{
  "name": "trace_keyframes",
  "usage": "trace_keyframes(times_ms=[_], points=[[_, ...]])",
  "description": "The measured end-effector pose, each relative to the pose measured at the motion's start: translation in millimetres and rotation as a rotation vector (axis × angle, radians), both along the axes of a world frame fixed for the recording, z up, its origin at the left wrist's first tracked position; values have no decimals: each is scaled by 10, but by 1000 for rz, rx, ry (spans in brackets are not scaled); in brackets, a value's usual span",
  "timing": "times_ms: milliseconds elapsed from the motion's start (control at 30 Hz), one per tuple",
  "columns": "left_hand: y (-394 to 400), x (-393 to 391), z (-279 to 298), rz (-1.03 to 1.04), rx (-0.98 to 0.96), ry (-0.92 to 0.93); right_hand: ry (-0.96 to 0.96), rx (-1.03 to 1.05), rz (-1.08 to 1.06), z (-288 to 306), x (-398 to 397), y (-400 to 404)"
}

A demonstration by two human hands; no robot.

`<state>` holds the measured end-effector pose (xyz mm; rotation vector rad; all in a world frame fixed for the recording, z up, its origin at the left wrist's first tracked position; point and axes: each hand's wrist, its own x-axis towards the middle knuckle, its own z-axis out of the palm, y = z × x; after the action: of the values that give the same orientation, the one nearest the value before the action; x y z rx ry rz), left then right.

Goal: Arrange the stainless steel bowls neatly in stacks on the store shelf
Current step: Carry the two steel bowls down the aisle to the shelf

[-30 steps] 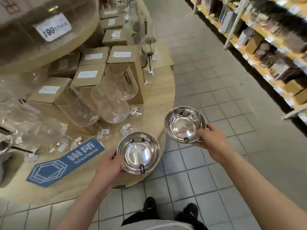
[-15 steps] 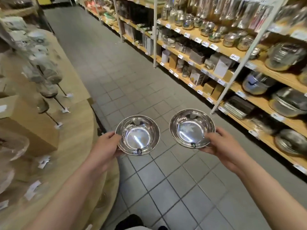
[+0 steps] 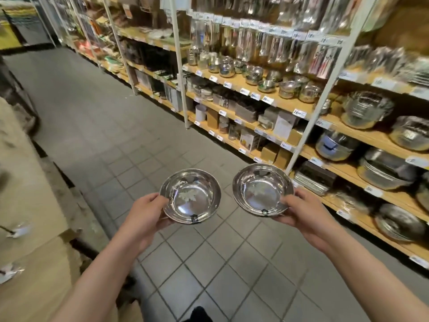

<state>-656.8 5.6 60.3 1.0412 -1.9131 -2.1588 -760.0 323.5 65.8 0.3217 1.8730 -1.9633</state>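
**Two bowls carried toward the steel shelf**

Since half a second ago the view has swung further right: the wooden display table has slid to the left edge and the shelving now fills the upper right, while both bowls have kept their places in front of the person.

Each bowl is round, so neither has a long axis; both face mouth-up, tilted slightly toward the camera, each with a small dark label on its near rim. The left bowl point(image 3: 190, 195) sits a little lower and nearer than the right bowl point(image 3: 262, 189), and the two are just beside each other with a narrow gap, not touching.

The left hand point(image 3: 144, 219) grips the left bowl at its left rim, thumb over the edge and fingers curled beneath. The right hand point(image 3: 306, 213) holds the right bowl at its right rim the same way, thumb on top. Both bowls hang over the grey tiled floor point(image 3: 162, 173), out ahead of the forearms.

To the right stands the store shelf point(image 3: 287, 105) with wooden boards, white uprights and price tags, carrying steel bowls point(image 3: 267, 86) in small stacks and larger steel pots point(image 3: 390, 168) lower down. The wooden display table point(image 3: 30, 228) lies at the left
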Motion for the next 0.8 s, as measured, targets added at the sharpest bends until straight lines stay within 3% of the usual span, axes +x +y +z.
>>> trace_keyframes(times_ms=[433, 800], points=[[-835, -2559, 200, -110, -7, -11, -4, -55, -218, 77, -2116, -535], [-1203, -4969, 192, -100, -11, 14, -4, -45, -239, 9, -4622, -898]])
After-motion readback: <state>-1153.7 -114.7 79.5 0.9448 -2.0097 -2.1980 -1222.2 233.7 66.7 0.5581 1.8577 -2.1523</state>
